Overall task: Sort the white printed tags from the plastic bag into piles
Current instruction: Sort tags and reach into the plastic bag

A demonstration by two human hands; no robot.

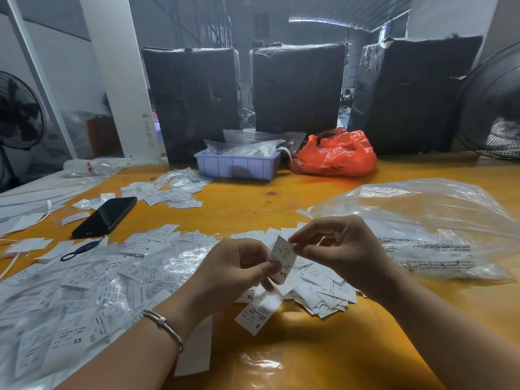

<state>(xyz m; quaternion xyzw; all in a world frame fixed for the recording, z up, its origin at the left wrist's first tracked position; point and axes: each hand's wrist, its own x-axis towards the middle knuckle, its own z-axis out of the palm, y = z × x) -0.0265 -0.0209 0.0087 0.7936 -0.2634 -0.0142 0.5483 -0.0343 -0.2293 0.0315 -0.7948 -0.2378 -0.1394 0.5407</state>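
Fingers of both hands are pinching one XS tag (282,260): left hand (233,273) gripping its lower end, right hand (340,249) nipping the top corner. Looks like mid-sort, reading the size. Next move is probably dropping it on the XS pile (76,337) at 8 o'clock. Plastic bag (433,220) is lying at 2 o'clock, contents unclear. Small print is proving unreadable; pile boundaries are blurring together.

Left hand (236,268), right hand (337,249) pinching

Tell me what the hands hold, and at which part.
Both hold one white tag marked XS: the right hand pinches its top corner, the left hand its lower edge.
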